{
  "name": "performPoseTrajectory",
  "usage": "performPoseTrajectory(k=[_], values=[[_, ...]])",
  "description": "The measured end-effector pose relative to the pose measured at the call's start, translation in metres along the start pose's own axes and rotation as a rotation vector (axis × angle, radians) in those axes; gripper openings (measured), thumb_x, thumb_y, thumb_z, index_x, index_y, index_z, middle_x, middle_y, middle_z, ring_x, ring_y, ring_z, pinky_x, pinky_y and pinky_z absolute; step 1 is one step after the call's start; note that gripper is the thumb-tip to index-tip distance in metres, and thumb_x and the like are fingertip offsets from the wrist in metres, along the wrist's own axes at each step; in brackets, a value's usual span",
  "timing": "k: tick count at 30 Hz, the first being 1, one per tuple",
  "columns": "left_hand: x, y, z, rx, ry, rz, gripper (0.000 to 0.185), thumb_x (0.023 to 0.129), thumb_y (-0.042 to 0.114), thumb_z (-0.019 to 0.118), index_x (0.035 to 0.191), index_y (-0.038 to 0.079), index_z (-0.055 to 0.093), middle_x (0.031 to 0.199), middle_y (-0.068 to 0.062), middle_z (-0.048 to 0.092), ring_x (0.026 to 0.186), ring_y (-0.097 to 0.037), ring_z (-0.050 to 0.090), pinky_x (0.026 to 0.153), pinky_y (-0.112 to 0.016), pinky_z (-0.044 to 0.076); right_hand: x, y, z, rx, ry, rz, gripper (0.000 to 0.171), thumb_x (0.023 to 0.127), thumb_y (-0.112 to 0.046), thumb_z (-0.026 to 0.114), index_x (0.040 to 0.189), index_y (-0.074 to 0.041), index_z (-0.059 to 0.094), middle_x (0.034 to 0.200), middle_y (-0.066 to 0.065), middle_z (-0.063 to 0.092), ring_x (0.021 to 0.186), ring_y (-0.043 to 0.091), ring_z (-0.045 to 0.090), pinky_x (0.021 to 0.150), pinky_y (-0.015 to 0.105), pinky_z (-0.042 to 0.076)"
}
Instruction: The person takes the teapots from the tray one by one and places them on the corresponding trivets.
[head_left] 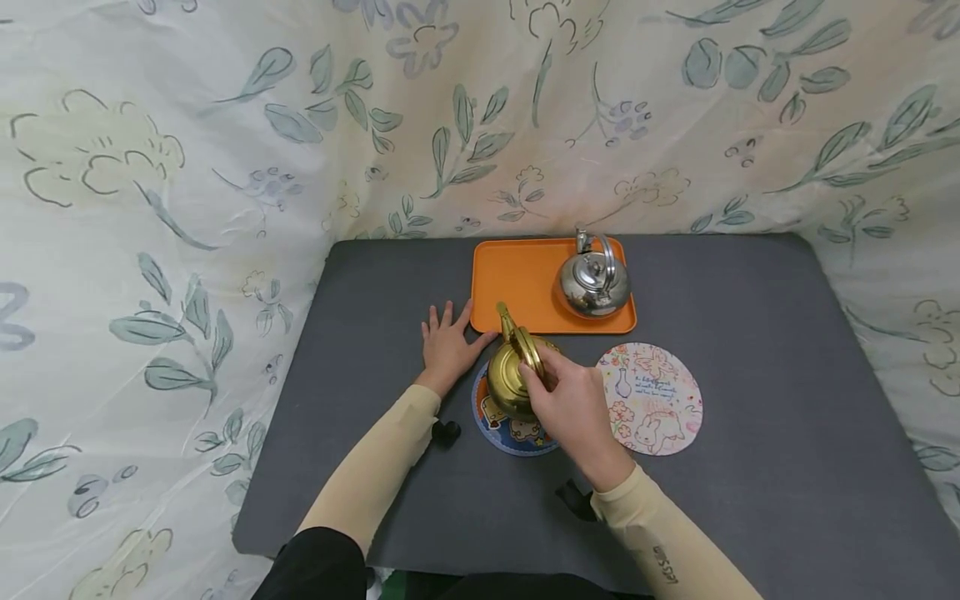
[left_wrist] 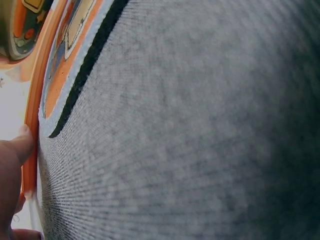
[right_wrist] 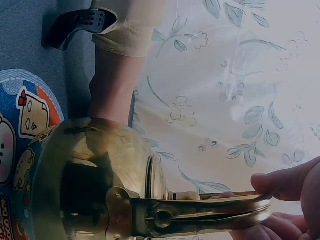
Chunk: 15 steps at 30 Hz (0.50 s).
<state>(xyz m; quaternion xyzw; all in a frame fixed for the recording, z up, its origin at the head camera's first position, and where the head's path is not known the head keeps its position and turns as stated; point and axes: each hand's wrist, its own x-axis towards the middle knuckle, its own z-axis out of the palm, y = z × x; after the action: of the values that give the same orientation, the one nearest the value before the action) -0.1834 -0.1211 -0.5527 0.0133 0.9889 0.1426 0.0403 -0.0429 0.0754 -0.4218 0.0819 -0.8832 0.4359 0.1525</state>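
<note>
A gold kettle (head_left: 508, 385) is over the blue round mat (head_left: 513, 446), its spout toward the orange tray (head_left: 517, 287). My right hand (head_left: 573, 404) grips the kettle's handle from the right; in the right wrist view the thumb and fingers are around the handle (right_wrist: 210, 215). At the tray's front left corner, my left hand (head_left: 452, 348) has its fingers spread, palm down. Its thumb (left_wrist: 22, 142) lies against the tray's rim in the left wrist view.
A silver kettle (head_left: 595, 285) stands on the right part of the tray. Right of the blue mat lies a pink and white round mat (head_left: 660, 404). The grey table (head_left: 765, 483) meets a flower-patterned curtain (head_left: 465, 125) at the back and sides.
</note>
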Motion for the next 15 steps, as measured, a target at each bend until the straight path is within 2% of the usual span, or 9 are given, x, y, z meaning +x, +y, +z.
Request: performPoseTrajectory(k=[15], values=[[-0.0005,0.0004,-0.0032,-0.037,0.011,0.005,0.087,0.089,0.076,0.053,0.161,0.033,0.026,0.167,-0.014,0.022,0.155,-0.044,0.008,0.123,-0.061,0.012,-0.0017,0.003,0.0029,0.015,-0.005,0.008,0.026,0.091,-0.015,0.077,0.114,-0.004,0.075,0.075,0.003,0.076,0.058,0.008,0.064,0.052,0.025,0.048]])
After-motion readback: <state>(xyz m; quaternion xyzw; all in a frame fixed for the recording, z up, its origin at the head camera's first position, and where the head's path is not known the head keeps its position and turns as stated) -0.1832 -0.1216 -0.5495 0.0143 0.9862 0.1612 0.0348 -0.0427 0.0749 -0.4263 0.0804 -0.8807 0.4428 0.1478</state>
